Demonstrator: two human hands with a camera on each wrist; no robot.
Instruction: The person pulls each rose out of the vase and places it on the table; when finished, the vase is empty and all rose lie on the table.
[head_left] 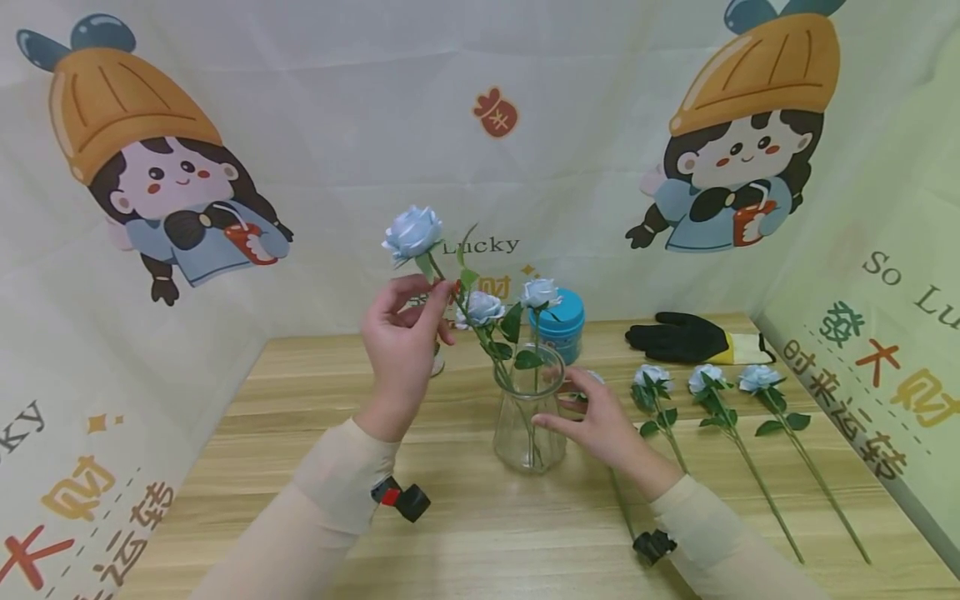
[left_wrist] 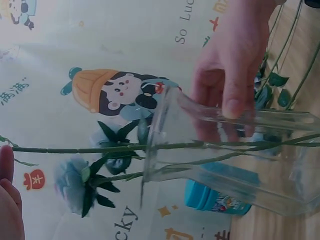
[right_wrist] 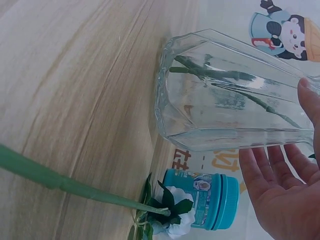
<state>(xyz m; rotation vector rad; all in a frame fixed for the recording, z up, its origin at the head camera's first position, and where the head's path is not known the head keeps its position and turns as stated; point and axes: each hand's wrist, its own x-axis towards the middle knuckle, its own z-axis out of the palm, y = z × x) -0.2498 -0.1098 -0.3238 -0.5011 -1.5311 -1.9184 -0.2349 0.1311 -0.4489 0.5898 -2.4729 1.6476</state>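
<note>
My left hand [head_left: 405, 342] pinches the stem of a pale blue artificial rose [head_left: 414, 233], whose bloom stands above the fingers. In the left wrist view this stem [left_wrist: 75, 150] runs down through the mouth of a clear glass vase [left_wrist: 295, 192]. Two more blue roses, a left one [head_left: 483, 308] and a right one [head_left: 542, 293], stand in the vase. My right hand [head_left: 607, 425] holds the vase's right side, thumb in front and fingers behind. The vase stands upright on the table; its stem ends [right_wrist: 187, 67] show through the glass.
Several loose roses [head_left: 707, 379] lie on the wooden table [head_left: 247, 467] at the right; one is partly behind my right hand. A blue-lidded jar [head_left: 566, 325] stands behind the vase. A black work glove [head_left: 675, 337] lies at the back right. Printed cloth [head_left: 337, 125] encloses the table.
</note>
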